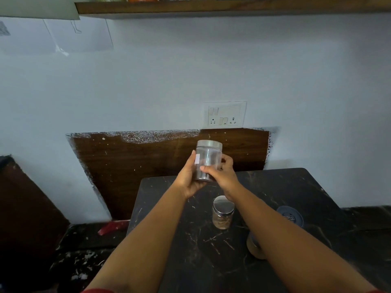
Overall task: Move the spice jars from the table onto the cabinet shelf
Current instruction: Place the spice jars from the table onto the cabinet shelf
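Both hands, left hand [188, 176] and right hand [222, 174], grip clear spice jar [208, 160] above desk [190, 240], well below shelf [232, 7]; risk: smooth wall slips during upward reach

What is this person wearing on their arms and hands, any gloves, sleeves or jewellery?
The left hand and right hand are bare: no gloves, and no rings or watch that I can see. Both forearms are uncovered. Only a thin strip of red cloth shows at the bottom edge near each upper arm, likely short sleeves.
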